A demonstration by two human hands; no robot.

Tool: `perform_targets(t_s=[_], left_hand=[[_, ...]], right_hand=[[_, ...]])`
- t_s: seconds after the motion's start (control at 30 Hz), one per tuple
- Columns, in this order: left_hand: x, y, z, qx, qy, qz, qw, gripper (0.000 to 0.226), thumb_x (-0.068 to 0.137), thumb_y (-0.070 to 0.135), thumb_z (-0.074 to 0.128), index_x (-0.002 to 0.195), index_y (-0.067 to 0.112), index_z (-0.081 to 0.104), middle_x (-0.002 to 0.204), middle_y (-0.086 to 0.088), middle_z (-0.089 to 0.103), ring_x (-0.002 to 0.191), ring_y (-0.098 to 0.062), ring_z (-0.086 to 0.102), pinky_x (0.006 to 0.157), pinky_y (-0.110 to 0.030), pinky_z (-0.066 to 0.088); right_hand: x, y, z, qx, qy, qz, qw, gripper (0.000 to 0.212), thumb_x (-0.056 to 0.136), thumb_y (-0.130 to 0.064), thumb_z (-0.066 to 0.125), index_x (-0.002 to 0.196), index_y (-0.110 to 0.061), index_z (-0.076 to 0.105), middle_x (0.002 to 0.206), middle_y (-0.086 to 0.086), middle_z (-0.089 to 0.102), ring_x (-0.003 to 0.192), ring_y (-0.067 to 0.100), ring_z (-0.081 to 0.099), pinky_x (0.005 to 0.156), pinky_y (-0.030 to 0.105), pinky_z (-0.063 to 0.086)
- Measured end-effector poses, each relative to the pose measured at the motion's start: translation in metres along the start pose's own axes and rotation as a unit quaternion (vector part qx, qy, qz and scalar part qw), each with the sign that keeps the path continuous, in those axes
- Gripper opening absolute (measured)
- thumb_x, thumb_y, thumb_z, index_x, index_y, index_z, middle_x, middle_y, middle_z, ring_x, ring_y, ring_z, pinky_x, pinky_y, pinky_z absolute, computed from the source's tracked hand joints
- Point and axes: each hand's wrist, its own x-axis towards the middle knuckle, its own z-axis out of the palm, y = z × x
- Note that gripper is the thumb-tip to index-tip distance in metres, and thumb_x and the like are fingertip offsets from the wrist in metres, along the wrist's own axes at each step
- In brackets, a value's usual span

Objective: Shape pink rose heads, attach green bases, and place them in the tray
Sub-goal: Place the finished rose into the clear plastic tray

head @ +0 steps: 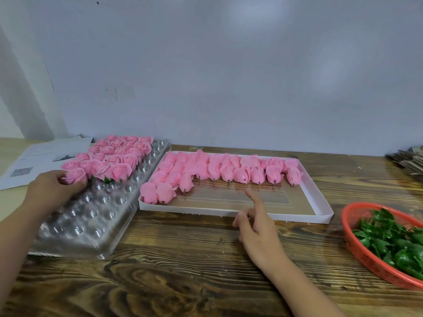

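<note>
Left grip (53,187) around rose (75,176)

Wooden table (194,271), plain pale wall (229,65)

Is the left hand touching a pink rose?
Touching. The head view shows the left hand with its fingers curled around a rose at the near edge of the filled rows in the clear tray, with no gap between them.

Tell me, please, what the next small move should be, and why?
Probably let go with the left hand: the rose it holds already sits at the tray row's front end. The right hand, open, hovers near the box of unshaped heads, ready to pick one.
</note>
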Motion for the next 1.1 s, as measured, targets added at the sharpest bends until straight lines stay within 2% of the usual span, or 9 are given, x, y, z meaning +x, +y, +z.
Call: perform_targets(t_s=[0.13, 0.27, 0.43, 0.53, 0.67, 0.73, 0.8, 0.93, 1.1], left_hand=[[0.003, 0.002, 0.001, 0.020, -0.015, -0.010, 1.000, 0.049, 0.081, 0.040, 0.085, 0.105, 0.000, 0.069, 0.087, -0.018, 0.070, 0.086, -0.041, 0.066, 0.078, -0.045, 0.051], [0.003, 0.007, 0.000, 0.008, -0.029, -0.003, 1.000, 0.042, 0.074, 0.042, 0.089, 0.084, 0.007, 0.069, 0.076, -0.016, 0.070, 0.076, -0.039, 0.067, 0.079, -0.048, 0.054], [-0.004, 0.011, -0.001, 0.006, -0.005, 0.002, 1.000, 0.046, 0.066, 0.055, 0.077, 0.078, 0.012, 0.066, 0.070, -0.013, 0.069, 0.071, -0.037, 0.066, 0.076, -0.046, 0.055], [-0.004, 0.010, -0.001, 0.013, 0.003, -0.003, 1.000, 0.043, 0.073, 0.049, 0.081, 0.074, 0.009, 0.066, 0.064, -0.016, 0.067, 0.066, -0.036, 0.065, 0.072, -0.044, 0.053], [-0.004, 0.015, 0.000, -0.003, -0.002, -0.025, 1.000, 0.045, 0.055, 0.053, 0.078, 0.068, 0.015, 0.058, 0.065, -0.015, 0.066, 0.065, -0.035, 0.065, 0.075, -0.044, 0.054], [0.000, 0.014, 0.000, 0.001, -0.011, -0.028, 1.000, 0.043, 0.065, 0.043, 0.091, 0.073, 0.012, 0.063, 0.063, -0.015, 0.067, 0.064, -0.032, 0.066, 0.075, -0.043, 0.054], [0.005, 0.014, 0.000, 0.017, -0.019, -0.033, 0.999, 0.038, 0.074, 0.036, 0.089, 0.081, 0.006, 0.068, 0.060, -0.014, 0.068, 0.063, -0.030, 0.067, 0.076, -0.042, 0.055], [0.008, 0.013, 0.000, 0.019, -0.011, -0.036, 0.999, 0.037, 0.075, 0.034, 0.087, 0.067, 0.013, 0.059, 0.056, -0.013, 0.067, 0.064, -0.031, 0.067, 0.076, -0.044, 0.057], [0.011, 0.010, 0.000, 0.021, -0.009, -0.050, 0.998, 0.039, 0.064, 0.040, 0.090, 0.067, 0.016, 0.059, 0.060, -0.015, 0.068, 0.066, -0.034, 0.068, 0.075, -0.047, 0.059]], right_hand=[[0.000, -0.001, 0.000, -0.004, 0.000, -0.001, 1.000, 0.047, 0.102, -0.038, 0.041, 0.143, -0.050, 0.022, 0.095, -0.021, 0.065, 0.082, 0.002, 0.064, 0.076, 0.021, 0.049], [0.000, -0.001, 0.000, -0.008, 0.001, -0.003, 1.000, 0.045, 0.103, -0.036, 0.042, 0.143, -0.049, 0.026, 0.094, -0.021, 0.065, 0.083, 0.003, 0.064, 0.076, 0.024, 0.051], [0.000, -0.001, 0.000, -0.002, 0.002, 0.000, 1.000, 0.044, 0.104, -0.033, 0.043, 0.145, -0.043, 0.030, 0.093, -0.019, 0.066, 0.084, 0.004, 0.064, 0.077, 0.027, 0.053], [0.000, -0.002, -0.001, 0.001, 0.005, -0.003, 1.000, 0.044, 0.103, -0.032, 0.043, 0.144, -0.043, 0.031, 0.092, -0.018, 0.066, 0.080, 0.006, 0.064, 0.075, 0.023, 0.049], [0.000, -0.003, -0.001, -0.003, 0.003, -0.002, 1.000, 0.044, 0.103, -0.030, 0.044, 0.144, -0.042, 0.033, 0.090, -0.019, 0.066, 0.078, 0.006, 0.064, 0.073, 0.019, 0.047], [0.000, -0.004, -0.001, -0.005, 0.003, -0.003, 1.000, 0.044, 0.104, -0.028, 0.044, 0.145, -0.040, 0.034, 0.090, -0.020, 0.066, 0.078, 0.006, 0.064, 0.073, 0.018, 0.047], [0.000, -0.004, -0.002, -0.003, 0.003, -0.001, 1.000, 0.044, 0.104, -0.027, 0.045, 0.145, -0.039, 0.035, 0.090, -0.020, 0.066, 0.078, 0.007, 0.064, 0.073, 0.018, 0.048], [0.000, -0.007, -0.002, 0.001, 0.004, -0.003, 1.000, 0.044, 0.104, -0.026, 0.044, 0.145, -0.038, 0.035, 0.090, -0.019, 0.066, 0.078, 0.007, 0.064, 0.072, 0.018, 0.048], [-0.001, -0.008, -0.004, 0.004, -0.001, -0.001, 1.000, 0.045, 0.103, -0.022, 0.045, 0.145, -0.037, 0.035, 0.089, -0.020, 0.065, 0.077, 0.007, 0.063, 0.072, 0.015, 0.045]])
